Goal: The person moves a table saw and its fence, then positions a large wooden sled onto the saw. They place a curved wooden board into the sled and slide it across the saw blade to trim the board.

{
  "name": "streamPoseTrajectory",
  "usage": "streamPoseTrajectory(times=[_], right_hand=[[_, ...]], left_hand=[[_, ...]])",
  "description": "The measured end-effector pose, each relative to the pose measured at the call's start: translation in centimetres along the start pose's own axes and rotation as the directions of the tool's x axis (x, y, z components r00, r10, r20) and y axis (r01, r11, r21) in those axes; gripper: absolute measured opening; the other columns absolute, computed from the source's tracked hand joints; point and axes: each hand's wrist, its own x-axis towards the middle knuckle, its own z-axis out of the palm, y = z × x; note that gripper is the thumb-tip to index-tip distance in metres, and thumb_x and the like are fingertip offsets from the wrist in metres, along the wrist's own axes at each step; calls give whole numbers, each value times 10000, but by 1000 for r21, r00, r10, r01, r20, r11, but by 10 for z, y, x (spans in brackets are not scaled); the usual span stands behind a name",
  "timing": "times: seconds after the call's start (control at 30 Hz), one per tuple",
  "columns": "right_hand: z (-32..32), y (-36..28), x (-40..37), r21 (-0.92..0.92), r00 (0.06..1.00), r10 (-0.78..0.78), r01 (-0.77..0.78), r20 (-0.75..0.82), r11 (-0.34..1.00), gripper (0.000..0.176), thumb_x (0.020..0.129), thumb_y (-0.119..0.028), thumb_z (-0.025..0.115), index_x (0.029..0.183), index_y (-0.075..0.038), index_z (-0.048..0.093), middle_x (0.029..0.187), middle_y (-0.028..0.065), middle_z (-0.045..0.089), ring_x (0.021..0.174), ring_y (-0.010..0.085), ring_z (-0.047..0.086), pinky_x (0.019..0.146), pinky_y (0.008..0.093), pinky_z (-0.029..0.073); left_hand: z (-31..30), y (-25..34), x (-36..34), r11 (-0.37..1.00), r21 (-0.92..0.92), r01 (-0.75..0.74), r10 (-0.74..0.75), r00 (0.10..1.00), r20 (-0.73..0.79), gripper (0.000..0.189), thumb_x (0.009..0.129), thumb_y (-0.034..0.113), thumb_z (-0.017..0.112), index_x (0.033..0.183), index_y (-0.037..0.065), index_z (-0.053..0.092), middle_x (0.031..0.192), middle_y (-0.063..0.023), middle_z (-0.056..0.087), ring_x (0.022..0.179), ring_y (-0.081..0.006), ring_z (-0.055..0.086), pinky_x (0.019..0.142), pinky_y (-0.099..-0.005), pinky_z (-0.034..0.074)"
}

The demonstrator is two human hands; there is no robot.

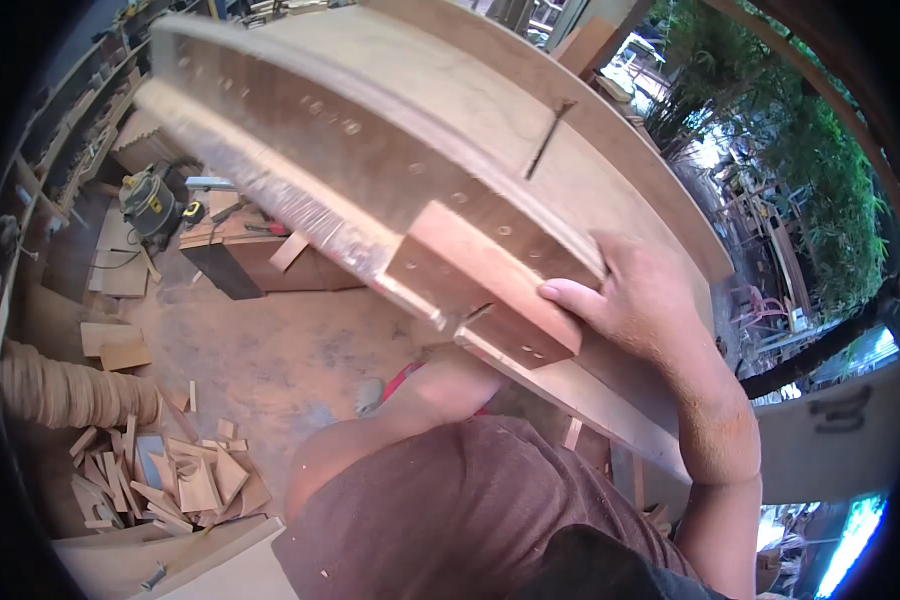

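Note:
A long wooden board assembly [270, 110] with a row of holes slants across the upper middle, its far end blurred. Fixed or resting against it is a reddish wooden block [510, 275] with a narrow slot below. My right hand [630, 295] grips the assembly's upper edge at the block's right end, its thumb lying on the wood. The left forearm reaches under the lower edge of the boards, and those boards hide my left hand. Behind the assembly lies a large pale panel [470, 90] with a raised rim.
Wood offcuts [170, 480] are heaped at the lower left, near stacked round wooden pieces [75, 385]. A shop vacuum [150, 205] and a low wooden box [235, 260] stand on the dusty floor at left. Shelves line the left wall; greenery is at right.

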Motion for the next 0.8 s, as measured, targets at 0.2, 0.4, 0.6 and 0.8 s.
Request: streamPoseTrajectory(times=[0.2, 0.4, 0.6, 0.8], right_hand=[[13, -114, 44, -49, 947, -258, 272, 189, 961, 729, 813, -674, 553, 892, 41, 672, 806, 232, 674, 816, 375, 672, 749, 454, 526], [33, -194, 75, 35, 893, -395, 397, 218, 917, 703, 812, -657, 570, 885, 39, 647, 794, 234, 662, 784, 379, 666, 715, 462, 525], [55, -231, 96, 110, 879, -406, 390, 252, 914, 669, 776, -620, 644, 954, 24, 627, 855, 216, 652, 841, 381, 640, 755, 458, 500], [74, -238, 98, 137, 912, -354, 332, 208, 933, 664, 772, -604, 657, 1001, 18, 632, 890, 207, 654, 870, 380, 635, 762, 451, 499]], left_hand=[[-14, 94, -113, 996, 59, -69, 76, 988, -138, 654, 937, 567, 367, 1342, 57, 435, 1279, -127, 525, 1178, -277, 502, 1005, -477, 383], [-39, 162, -218, 991, 86, -107, 128, 946, -299, 681, 929, 588, 368, 1362, 63, 415, 1312, -125, 502, 1213, -277, 473, 1031, -480, 353], [-57, 196, -294, 988, 86, -125, 150, 890, -430, 710, 920, 609, 370, 1382, 70, 395, 1345, -123, 478, 1248, -278, 444, 1056, -483, 323], [-62, 210, -316, 988, 91, -127, 155, 870, -469, 739, 912, 630, 371, 1401, 77, 375, 1378, -121, 455, 1283, -279, 415, 1081, -486, 293]])
